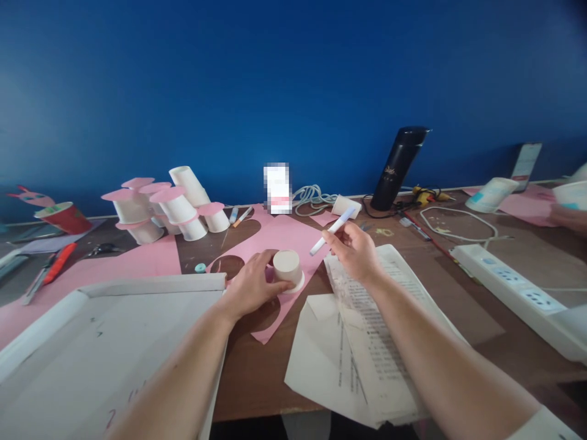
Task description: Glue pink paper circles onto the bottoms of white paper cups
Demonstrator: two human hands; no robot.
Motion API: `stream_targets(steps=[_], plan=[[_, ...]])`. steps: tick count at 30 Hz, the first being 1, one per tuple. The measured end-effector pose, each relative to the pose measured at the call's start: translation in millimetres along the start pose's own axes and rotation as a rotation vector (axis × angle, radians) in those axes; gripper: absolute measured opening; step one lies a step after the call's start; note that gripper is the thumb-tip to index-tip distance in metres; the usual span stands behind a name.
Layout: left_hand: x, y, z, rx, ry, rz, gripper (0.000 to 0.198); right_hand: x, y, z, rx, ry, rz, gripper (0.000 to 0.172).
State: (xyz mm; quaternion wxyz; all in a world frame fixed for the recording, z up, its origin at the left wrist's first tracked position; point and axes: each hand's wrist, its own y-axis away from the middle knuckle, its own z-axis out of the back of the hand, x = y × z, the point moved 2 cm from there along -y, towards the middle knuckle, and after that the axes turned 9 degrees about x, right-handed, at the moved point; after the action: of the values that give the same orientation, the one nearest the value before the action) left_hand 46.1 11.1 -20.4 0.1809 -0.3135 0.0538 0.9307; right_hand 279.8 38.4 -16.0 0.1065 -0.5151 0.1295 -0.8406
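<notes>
My left hand (257, 281) is closed around the side of a white paper cup (288, 269). The cup stands upside down on a sheet of pink paper (268, 235) with round pieces cut out of it. Between the thumb and fingers of my right hand (353, 247) is a white marker with a pale purple end (332, 231). Its lower tip points down toward the cup, apart from it. Printed sheets (371, 342) lie under my right forearm.
Stacked paper cups with pink discs (177, 208) stand at the back left, near a red cup (64, 219). A white shallow box (151, 342) fills the front left. A black flask (398, 168), a power strip (509, 284) and cables (316, 198) are further right. Another person's hand (568, 217) shows at the right edge.
</notes>
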Motion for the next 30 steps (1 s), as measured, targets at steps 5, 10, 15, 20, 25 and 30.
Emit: stream_targets(steps=[5,10,15,20,25,30], plan=[[2.5,-0.3,-1.7,-0.011,0.001,-0.009,0.056,5.4,1.2,-1.6,0.020,-0.066,0.003,0.030],[2.9,1.1,2.7,-0.087,0.050,-0.062,0.069,13.7,2.3,-0.3,0.052,-0.215,-0.039,0.030],[-10.2,11.4,17.0,-0.324,0.156,-0.218,0.040,25.3,6.7,-4.6,0.169,-0.475,-0.026,0.028],[-24.5,21.5,15.0,-0.310,0.134,-0.388,0.026,35.4,15.8,-17.8,0.267,-0.675,-0.004,0.024],[-26.0,23.8,11.3,-0.307,0.219,-0.448,0.025,43.7,26.4,-22.4,0.539,-0.833,-0.054,0.024],[-23.2,24.2,11.9,-0.220,0.568,-0.288,0.032,54.7,39.8,-24.4,1.008,-0.893,-0.099,0.030]])
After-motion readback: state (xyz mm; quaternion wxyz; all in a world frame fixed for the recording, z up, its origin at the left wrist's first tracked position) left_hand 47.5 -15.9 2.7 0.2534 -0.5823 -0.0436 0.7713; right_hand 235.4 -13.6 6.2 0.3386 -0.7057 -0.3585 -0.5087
